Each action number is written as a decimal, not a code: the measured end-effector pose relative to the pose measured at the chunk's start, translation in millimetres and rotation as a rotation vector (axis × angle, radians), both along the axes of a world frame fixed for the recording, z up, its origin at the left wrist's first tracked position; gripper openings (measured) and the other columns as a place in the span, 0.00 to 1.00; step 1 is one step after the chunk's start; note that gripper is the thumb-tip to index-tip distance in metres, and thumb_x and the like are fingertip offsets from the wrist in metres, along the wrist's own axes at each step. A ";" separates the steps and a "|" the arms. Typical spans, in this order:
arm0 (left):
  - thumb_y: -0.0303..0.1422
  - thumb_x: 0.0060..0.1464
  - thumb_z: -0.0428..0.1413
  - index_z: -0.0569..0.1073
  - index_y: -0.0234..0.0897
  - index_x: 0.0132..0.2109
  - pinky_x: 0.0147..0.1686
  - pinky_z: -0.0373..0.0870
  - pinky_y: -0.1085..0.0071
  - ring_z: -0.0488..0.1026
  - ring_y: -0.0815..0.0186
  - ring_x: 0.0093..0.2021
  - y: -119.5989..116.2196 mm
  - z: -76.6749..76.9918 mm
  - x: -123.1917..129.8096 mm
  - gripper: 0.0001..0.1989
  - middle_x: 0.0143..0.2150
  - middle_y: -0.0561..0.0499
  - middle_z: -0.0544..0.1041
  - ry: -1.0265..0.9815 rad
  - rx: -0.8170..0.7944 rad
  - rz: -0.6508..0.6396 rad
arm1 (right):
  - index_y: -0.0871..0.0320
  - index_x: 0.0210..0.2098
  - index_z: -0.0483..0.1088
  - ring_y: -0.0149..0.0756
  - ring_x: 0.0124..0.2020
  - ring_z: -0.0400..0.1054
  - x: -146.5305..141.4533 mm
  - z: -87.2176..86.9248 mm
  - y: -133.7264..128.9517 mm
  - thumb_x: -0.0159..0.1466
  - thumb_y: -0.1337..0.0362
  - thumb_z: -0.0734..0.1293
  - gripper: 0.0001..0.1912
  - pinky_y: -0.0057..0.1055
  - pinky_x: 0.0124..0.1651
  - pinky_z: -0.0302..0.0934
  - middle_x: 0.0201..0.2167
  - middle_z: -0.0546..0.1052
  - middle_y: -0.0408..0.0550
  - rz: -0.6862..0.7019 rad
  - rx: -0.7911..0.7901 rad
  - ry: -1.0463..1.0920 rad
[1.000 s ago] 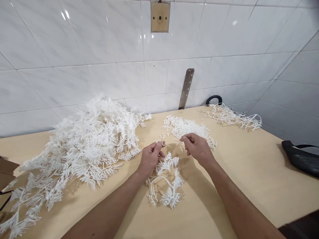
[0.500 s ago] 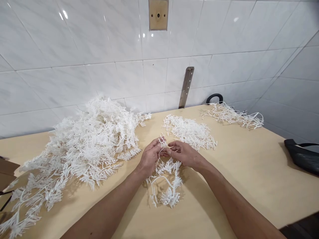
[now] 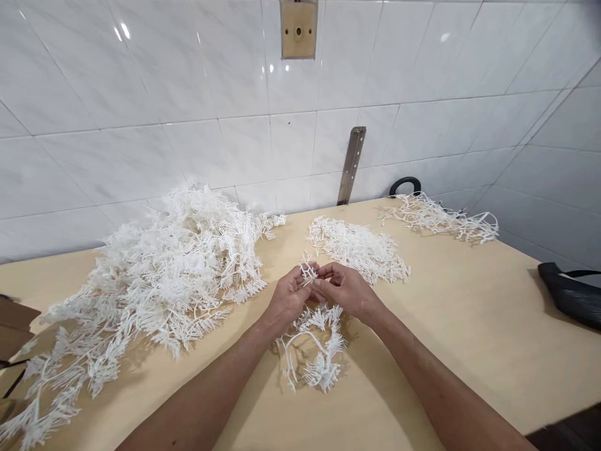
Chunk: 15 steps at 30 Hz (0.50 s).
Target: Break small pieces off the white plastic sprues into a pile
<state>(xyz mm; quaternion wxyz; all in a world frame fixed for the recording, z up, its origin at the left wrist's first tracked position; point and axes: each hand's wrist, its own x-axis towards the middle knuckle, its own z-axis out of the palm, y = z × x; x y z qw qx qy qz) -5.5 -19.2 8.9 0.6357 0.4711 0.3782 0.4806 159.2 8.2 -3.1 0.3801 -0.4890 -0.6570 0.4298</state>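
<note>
Between my hands is a white branching sprig (image 3: 307, 274), its many thin tips fanned out; it looks like moulded plastic. My left hand (image 3: 290, 296) pinches it from the left. From the right, my right hand (image 3: 345, 288) has thumb and forefinger closed at the sprig's edge. Just below the hands, a longer white branched strand (image 3: 323, 360) curls on the table, with a bare stem loop on its left. Whether the sprig is still joined to this strand is hidden by my fingers.
A large heap of white branches (image 3: 183, 263) covers the left side. Small cut-off white pieces (image 3: 361, 247) lie beyond my hands. Bare white stems (image 3: 441, 216) sit back right near a black ring handle (image 3: 404, 186). A black object (image 3: 570, 291) is at the right edge, a cardboard box (image 3: 16, 326) far left.
My hands have come closer together, the left shifting slightly right and down. The sprig's tips now spread between the fingers. The strand below stays almost in place.
</note>
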 end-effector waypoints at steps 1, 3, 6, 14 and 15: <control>0.32 0.52 0.60 0.66 0.31 0.60 0.35 0.74 0.65 0.76 0.63 0.29 -0.5 1.1 0.2 0.28 0.31 0.47 0.79 0.029 0.007 -0.002 | 0.58 0.40 0.72 0.34 0.28 0.71 -0.5 -0.1 -0.3 0.59 0.52 0.69 0.17 0.29 0.26 0.63 0.33 0.78 0.48 -0.035 0.020 -0.017; 0.34 0.55 0.59 0.65 0.31 0.61 0.31 0.73 0.67 0.74 0.65 0.24 -1.5 3.4 0.5 0.28 0.27 0.50 0.77 0.064 0.017 0.008 | 0.58 0.42 0.71 0.32 0.25 0.69 -1.4 -1.0 -0.8 0.59 0.51 0.69 0.18 0.28 0.24 0.62 0.34 0.78 0.48 -0.072 0.028 -0.010; 0.36 0.57 0.56 0.66 0.31 0.60 0.28 0.72 0.69 0.72 0.66 0.20 -2.4 5.9 1.2 0.25 0.20 0.54 0.74 0.067 0.011 0.055 | 0.56 0.46 0.68 0.27 0.19 0.64 -3.5 -4.1 -0.9 0.60 0.51 0.68 0.19 0.26 0.19 0.59 0.39 0.78 0.50 -0.026 -0.054 0.097; 0.30 0.53 0.59 0.68 0.33 0.56 0.21 0.66 0.75 0.68 0.70 0.17 3.7 5.3 -1.7 0.23 0.21 0.54 0.74 -0.136 -0.198 0.104 | 0.56 0.44 0.64 0.23 0.17 0.62 -13.7 -8.4 -1.3 0.58 0.55 0.70 0.19 0.23 0.14 0.56 0.42 0.77 0.49 0.014 -0.147 0.290; 0.29 0.53 0.59 0.68 0.32 0.55 0.20 0.66 0.75 0.68 0.70 0.16 4.8 5.5 -2.4 0.22 0.23 0.53 0.75 -0.155 -0.219 0.102 | 0.56 0.44 0.64 0.22 0.16 0.60 -14.1 -8.8 -1.2 0.58 0.56 0.70 0.18 0.23 0.14 0.55 0.41 0.77 0.48 0.003 -0.139 0.290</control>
